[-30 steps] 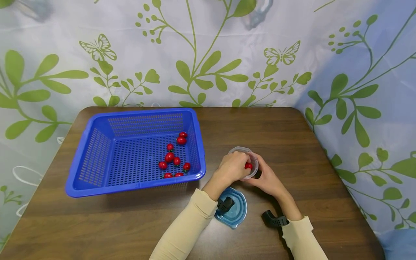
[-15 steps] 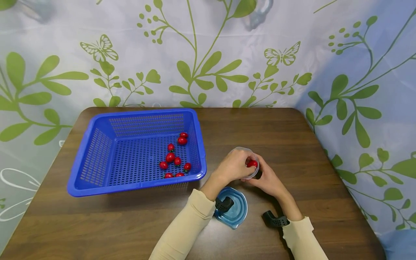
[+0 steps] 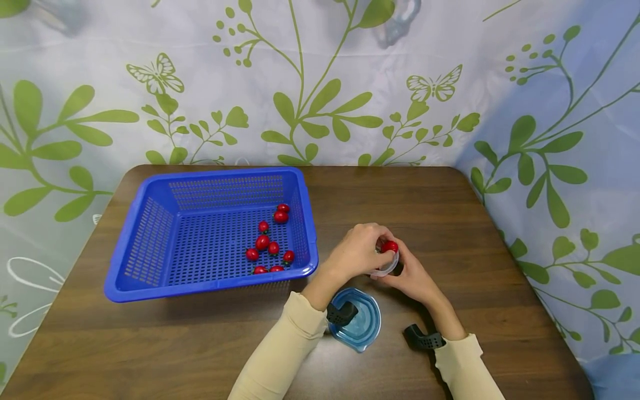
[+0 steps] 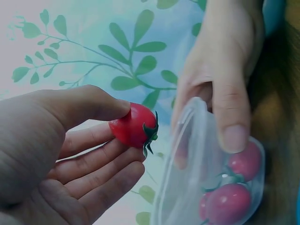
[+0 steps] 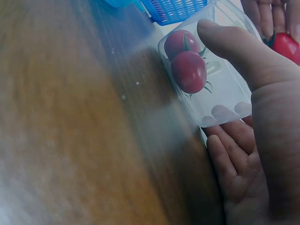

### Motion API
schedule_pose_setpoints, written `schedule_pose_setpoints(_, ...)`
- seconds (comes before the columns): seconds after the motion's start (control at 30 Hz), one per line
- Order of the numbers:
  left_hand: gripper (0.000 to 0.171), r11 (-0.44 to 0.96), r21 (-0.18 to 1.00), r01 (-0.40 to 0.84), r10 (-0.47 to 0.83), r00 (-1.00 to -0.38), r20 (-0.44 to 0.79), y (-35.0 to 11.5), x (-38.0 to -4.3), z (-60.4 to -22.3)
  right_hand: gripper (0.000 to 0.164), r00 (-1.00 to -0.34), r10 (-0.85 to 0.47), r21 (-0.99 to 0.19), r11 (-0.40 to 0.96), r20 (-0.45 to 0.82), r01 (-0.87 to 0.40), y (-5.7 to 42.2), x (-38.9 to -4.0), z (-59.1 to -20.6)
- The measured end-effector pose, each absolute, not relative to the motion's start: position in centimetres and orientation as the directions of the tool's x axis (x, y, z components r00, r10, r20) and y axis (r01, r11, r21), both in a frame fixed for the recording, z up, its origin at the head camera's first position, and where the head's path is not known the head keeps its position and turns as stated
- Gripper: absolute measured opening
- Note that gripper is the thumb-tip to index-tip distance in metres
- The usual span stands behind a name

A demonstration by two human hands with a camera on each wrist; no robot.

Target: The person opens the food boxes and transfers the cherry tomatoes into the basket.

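A red cherry tomato (image 4: 133, 125) with a green calyx is pinched between the thumb and fingers of my left hand (image 3: 359, 250). In the head view that tomato (image 3: 389, 246) is over the mouth of a small clear plastic container (image 3: 384, 271). My right hand (image 3: 412, 276) grips this container from the right, its thumb along one side and its fingers round the other. Several tomatoes (image 4: 229, 202) show inside through the wall in the left wrist view. The right wrist view also shows tomatoes (image 5: 189, 72) at the container's base.
A blue perforated basket (image 3: 210, 290) stands on the left of the wooden table (image 3: 415, 194), with several cherry tomatoes (image 3: 262, 242) at its right end. A translucent blue lid (image 3: 367, 319) lies below my left wrist, partly covered by a black wrist mount (image 3: 342, 314).
My left hand has risen from inside the container, bringing a tomato up to its mouth. The right hand has kept its grip on the container in about the same place.
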State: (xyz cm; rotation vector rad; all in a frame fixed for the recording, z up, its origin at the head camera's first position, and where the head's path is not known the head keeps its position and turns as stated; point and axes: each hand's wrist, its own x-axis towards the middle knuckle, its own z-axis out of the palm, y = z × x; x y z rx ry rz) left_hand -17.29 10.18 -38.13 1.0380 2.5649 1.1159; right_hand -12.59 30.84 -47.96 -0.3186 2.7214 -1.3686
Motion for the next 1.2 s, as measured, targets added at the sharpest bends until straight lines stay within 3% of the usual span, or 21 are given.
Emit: schedule_pose_setpoints(1.2,0.019,0.376,0.794,0.478,0.555,-0.802,0.220,4.4,-18.7,-35.0,0.093,-0.963,-0.256,-0.848,0.490,0.080,-0.201,30.7,-12.8,-47.9)
